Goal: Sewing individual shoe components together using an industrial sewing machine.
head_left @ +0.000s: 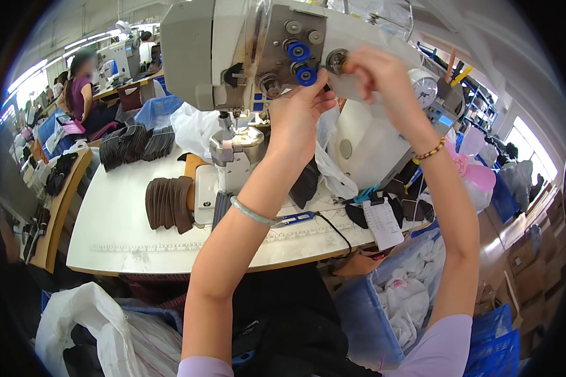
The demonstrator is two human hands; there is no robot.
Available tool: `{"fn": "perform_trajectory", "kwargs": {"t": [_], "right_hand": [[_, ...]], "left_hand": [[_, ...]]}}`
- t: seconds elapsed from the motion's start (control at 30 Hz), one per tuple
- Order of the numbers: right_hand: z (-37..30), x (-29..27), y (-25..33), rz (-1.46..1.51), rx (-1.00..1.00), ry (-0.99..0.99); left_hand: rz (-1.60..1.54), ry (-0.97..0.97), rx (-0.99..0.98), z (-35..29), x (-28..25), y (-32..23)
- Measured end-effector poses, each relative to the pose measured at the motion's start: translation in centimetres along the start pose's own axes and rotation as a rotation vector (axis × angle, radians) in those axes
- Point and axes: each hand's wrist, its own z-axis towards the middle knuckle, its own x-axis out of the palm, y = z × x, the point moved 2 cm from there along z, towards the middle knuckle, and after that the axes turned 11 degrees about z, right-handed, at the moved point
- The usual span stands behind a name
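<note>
The head of a white sewing machine (360, 36) stands in front of me, with two blue-ringed tension knobs (299, 51) on its metal plate. Just below the knobs is my left hand (295, 119), its thumb raised and its fingers curled in; whatever they pinch is too small to see. My right hand (383, 78) is beside a round metal dial (337, 61) right of the knobs, its fingers bent together and slightly blurred. Any thread between the hands cannot be made out. Left of the needle area, a stack of curved brown pieces (168, 204) rests on the white tabletop (126, 217).
Blue thread snips (295, 218) and a paper notepad (382, 224) lie at the table's right. Further dark stacked pieces (132, 146) sit at the back left. A blue crate (365, 314) with white cloth and a white sack (88, 314) flank me. Another person (80, 94) sits far left.
</note>
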Motion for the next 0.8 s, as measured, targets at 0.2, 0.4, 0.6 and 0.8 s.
{"fn": "perform_trajectory", "kwargs": {"t": [0.2, 0.4, 0.6, 0.8], "right_hand": [[-1.9, 1.1, -0.4, -0.739, -0.580, -0.139], [-1.2, 2.5, -0.2, -0.145, -0.170, -0.059], [-2.0, 0.1, -2.0, -0.461, -0.509, -0.138], [-2.0, 0.2, -0.8, -0.148, -0.002, 0.099]], "left_hand": [[-0.039, -0.017, 0.050, -0.3, 0.5, -0.2], [-0.046, -0.022, 0.019, 0.0, -0.6, 0.1], [-0.031, 0.003, 0.024, -0.1, 0.1, 0.1], [-0.038, 0.015, 0.032, 0.0, -0.2, 0.1]]}}
